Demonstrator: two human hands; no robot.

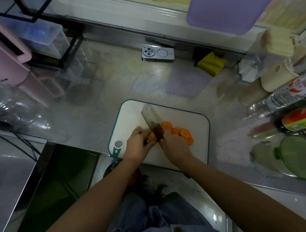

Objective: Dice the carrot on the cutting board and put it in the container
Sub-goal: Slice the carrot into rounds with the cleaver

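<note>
A white cutting board with a teal rim lies on the steel counter. My left hand holds the uncut carrot stub near the board's front left. My right hand grips the handle of a cleaver; the blade slants away to the upper left and its edge sits against the stub. Several round carrot slices lie just right of the blade. A round container with a green lid stands on the counter at the far right.
A phone lies at the back of the counter, with a yellow cloth beside it. Bottles lie to the right. A pink appliance and clear boxes stand on the left. The counter's front edge runs just under the board.
</note>
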